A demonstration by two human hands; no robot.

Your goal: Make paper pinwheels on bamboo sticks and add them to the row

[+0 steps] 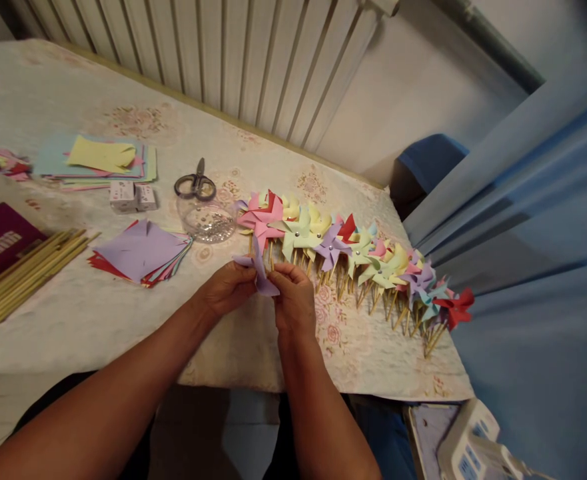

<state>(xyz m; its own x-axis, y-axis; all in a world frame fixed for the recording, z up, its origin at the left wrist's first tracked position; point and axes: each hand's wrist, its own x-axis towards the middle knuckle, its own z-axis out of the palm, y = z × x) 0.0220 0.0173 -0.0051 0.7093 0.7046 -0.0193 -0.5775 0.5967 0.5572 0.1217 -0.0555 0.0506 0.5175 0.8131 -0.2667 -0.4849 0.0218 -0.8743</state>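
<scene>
Tabletop: lilac paper (pixel 260 275) pinched between both hands.

scissors (pixel 196 185) behind bowl (pixel 207 221) | sticks (pixel 23 275) left | pinwheels (pixel 363 257) right, perhaps overlapping

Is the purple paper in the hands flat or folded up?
Folded. The purple paper piece curls upward between the left hand and right hand, its corners bent inward.
</scene>
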